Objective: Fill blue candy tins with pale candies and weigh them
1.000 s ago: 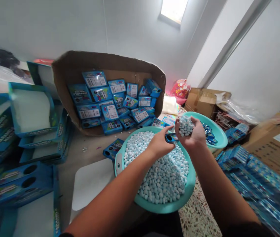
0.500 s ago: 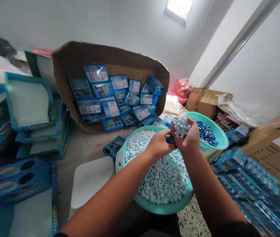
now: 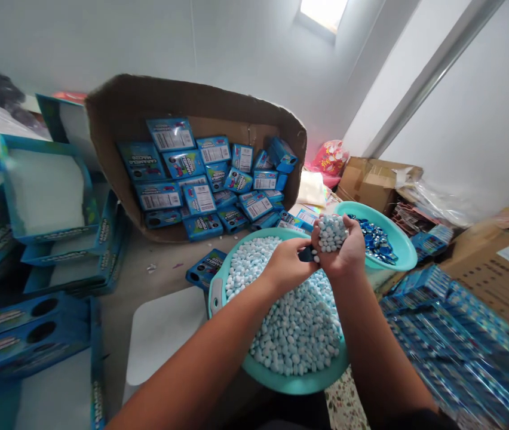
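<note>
My right hand [image 3: 347, 254] is cupped palm up around a heap of small white and pale-blue candies [image 3: 333, 233]. Beside it, the fingers of my left hand [image 3: 287, 263] are closed on a small dark blue item [image 3: 306, 254], mostly hidden by them. A couple of candies lie at the edge of that item, where the hands meet. Both hands are over a turquoise basin [image 3: 297, 386] filled with more of the same candies [image 3: 297, 334]. A small blue box [image 3: 206, 267] lies against the basin's left side.
A cardboard carton [image 3: 169, 95] behind holds several blue candy boxes [image 3: 198, 197]. To the right, another turquoise basin [image 3: 409, 254] contains shiny blue pieces [image 3: 375, 242]. Display trays [image 3: 51, 191] are stacked left, near a white flat-topped object [image 3: 165, 334]. Wrapped blue packs [image 3: 460, 346] line the right.
A couple of candies now show at the edge of the dark blue item, between the hands. Both hands stay close together over the basin; the view has shifted slightly.
</note>
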A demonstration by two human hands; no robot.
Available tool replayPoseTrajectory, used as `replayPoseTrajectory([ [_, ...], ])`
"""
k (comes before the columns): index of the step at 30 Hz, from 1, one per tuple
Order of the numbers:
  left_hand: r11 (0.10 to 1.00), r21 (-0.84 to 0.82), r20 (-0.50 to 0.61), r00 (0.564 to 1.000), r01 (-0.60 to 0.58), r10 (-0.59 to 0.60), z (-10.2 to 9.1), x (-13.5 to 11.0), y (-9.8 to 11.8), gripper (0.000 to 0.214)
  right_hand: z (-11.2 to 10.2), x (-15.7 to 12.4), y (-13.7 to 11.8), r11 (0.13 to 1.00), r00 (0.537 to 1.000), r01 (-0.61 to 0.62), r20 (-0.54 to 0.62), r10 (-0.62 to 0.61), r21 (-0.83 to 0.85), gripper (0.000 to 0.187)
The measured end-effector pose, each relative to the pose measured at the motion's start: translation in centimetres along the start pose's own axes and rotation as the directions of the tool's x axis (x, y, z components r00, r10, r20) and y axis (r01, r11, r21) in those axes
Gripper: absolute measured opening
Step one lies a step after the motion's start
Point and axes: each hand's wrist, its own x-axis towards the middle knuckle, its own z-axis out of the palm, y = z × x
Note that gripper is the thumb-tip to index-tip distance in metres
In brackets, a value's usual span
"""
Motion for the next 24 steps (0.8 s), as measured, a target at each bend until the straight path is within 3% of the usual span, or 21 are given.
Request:
replayPoseTrajectory([
  [3, 0.999, -0.029, 0.003, 0.999, 0.034, -0.034, -0.17, -0.02, 0.29, 0.041, 0.23, -0.08, 0.01, 0.999, 0.996, 0.004, -0.087, 0.000, 0.043, 0.016],
  [12, 0.999, -0.026, 0.015, 0.999, 0.031, -0.031, -0.60, -0.05, 0.28, 0.041, 0.31, -0.31, 0.26, 0.996, 0.994, 0.083, -0.079, -0.079, 0.044, 0.015],
  [17, 0.996, -0.009, 0.031, 0.996, 0.087, -0.087, -0.77, 0.00, 0.07, 0.044, 0.07, 0.08, 0.37, 0.985, 0.981, 0.170, -0.098, -0.166, 0.026, 0.014],
  [24, 0.995, -0.029, 0.051, 0.995, 0.093, -0.091, -0.75, 0.05, 0.01, 0.033, -0.48, 0.53, 0.81, 0.985, 0.980, 0.171, -0.108, -0.167, 0.029, 0.017],
])
